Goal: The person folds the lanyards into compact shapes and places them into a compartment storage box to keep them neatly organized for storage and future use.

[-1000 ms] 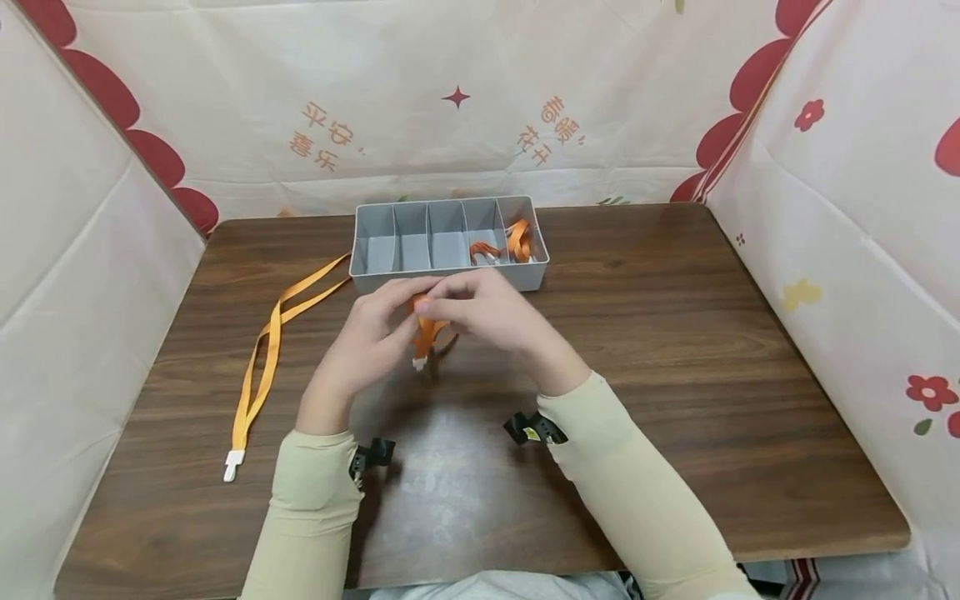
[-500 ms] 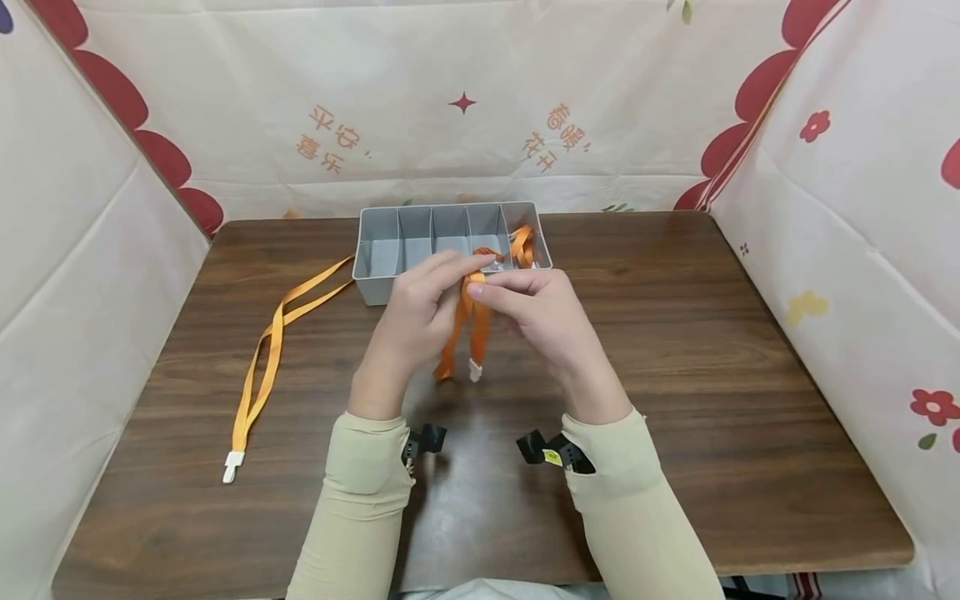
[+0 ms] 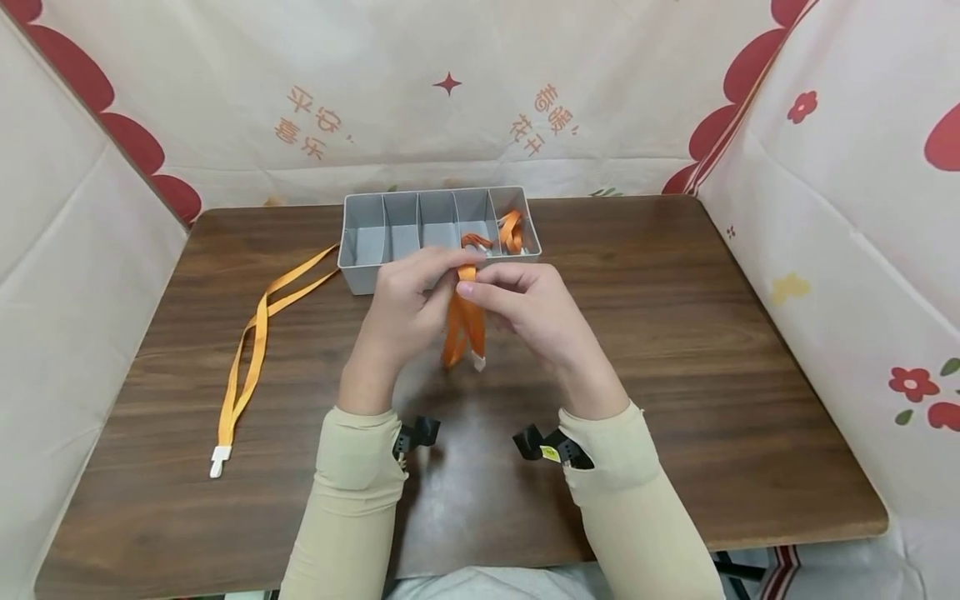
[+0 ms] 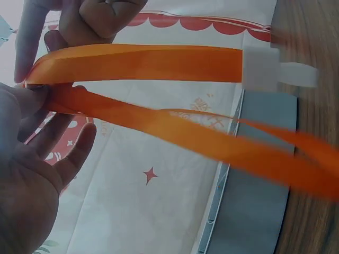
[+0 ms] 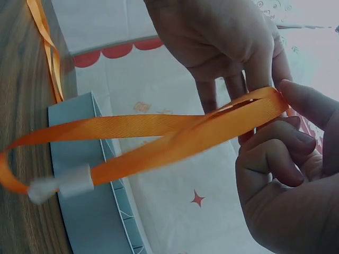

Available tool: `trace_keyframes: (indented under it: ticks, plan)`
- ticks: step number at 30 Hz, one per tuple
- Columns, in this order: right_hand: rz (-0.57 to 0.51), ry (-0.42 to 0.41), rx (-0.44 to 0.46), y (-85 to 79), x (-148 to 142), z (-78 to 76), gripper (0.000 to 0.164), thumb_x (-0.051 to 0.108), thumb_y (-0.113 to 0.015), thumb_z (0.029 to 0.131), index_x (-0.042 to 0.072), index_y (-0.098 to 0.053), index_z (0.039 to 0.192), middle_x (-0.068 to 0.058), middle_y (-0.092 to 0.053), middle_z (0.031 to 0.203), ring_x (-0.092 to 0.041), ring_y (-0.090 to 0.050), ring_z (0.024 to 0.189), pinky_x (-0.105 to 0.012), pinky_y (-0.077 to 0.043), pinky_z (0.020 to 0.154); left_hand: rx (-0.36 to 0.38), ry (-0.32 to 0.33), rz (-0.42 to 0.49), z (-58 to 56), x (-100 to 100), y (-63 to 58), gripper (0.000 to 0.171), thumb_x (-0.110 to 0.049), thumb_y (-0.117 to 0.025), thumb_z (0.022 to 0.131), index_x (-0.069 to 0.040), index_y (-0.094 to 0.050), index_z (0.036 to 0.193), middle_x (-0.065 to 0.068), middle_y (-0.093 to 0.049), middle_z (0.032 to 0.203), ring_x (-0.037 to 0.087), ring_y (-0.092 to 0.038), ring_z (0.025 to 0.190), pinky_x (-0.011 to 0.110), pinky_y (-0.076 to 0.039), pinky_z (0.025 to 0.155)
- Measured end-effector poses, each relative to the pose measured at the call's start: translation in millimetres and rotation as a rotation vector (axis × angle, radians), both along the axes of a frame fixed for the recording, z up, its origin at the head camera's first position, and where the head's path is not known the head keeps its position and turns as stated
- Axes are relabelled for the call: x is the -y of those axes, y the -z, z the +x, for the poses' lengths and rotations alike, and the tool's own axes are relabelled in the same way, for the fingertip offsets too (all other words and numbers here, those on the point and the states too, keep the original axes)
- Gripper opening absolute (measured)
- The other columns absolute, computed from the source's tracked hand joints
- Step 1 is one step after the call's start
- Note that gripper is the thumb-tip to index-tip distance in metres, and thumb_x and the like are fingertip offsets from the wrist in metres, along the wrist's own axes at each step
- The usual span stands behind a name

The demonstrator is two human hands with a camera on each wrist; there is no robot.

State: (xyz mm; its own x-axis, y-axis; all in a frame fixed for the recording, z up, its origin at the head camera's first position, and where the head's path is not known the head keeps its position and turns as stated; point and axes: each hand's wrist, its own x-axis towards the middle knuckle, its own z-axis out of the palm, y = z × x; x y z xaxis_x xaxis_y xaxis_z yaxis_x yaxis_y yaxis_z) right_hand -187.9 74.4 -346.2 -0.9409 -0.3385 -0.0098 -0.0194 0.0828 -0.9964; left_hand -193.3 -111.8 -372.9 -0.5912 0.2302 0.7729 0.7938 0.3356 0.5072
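Note:
Between my two hands, an orange lanyard [image 3: 468,321] hangs in folded loops in front of the grey box. Its white plastic clip [image 4: 260,69] dangles at the lower end. My left hand [image 3: 405,300] holds the top fold, its fingers reaching behind the strap. My right hand [image 3: 540,312] pinches the same fold between thumb and index finger; its other fingers are curled, as the right wrist view shows. The hands nearly touch at the fold. Fingers partly hide where the strap bends.
A grey box [image 3: 360,279] with several compartments stands at the back of the table. Bundled orange lanyards [image 3: 512,232] lie in its right compartments. Another yellow-orange lanyard [image 3: 258,333] with a white clip stretches along the table's left side. Patterned cloth [image 3: 420,50] surrounds the table.
Both hands have moved to the right with the lanyard since a second ago, and its folds now hang lower and more visible between them. In the last half second they barely shift.

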Motion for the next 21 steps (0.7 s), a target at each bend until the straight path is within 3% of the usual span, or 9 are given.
trace_keyframes:
  ticks: [10,16,21]
  plan:
    - [-0.074,-0.032,0.027,2.3,2,5.6,0.018,0.017,-0.067,0.103,0.014,-0.075,0.087,0.004,-0.039,0.058,-0.015,-0.034,0.056,-0.026,-0.030,0.057,0.041,0.057,0.072,0.8,-4,1.5,0.020,0.007,-0.061,0.102,0.003,-0.078,0.112,0.016,-0.076,0.107,0.025,-0.071,0.102,0.028,-0.059,0.093]
    - [-0.051,-0.057,0.021,-2.2,3,7.3,0.015,0.017,-0.067,0.104,0.011,-0.073,0.091,0.006,-0.038,0.060,-0.013,-0.031,0.054,-0.025,-0.026,0.054,0.192,0.132,0.168,2.9,3,-3.4,0.023,0.006,-0.053,0.106,0.003,-0.075,0.112,0.019,-0.075,0.108,0.017,-0.062,0.089,0.025,-0.052,0.076]
    - [0.025,-0.063,-0.038,-8.3,-1,7.1,0.017,0.017,-0.066,0.106,0.002,-0.072,0.104,0.005,-0.042,0.063,-0.013,-0.033,0.055,-0.025,-0.027,0.052,0.317,0.196,0.224,5.2,13,-8.4,0.027,0.002,-0.045,0.109,0.006,-0.068,0.122,0.021,-0.069,0.114,0.020,-0.064,0.094,0.028,-0.056,0.087]
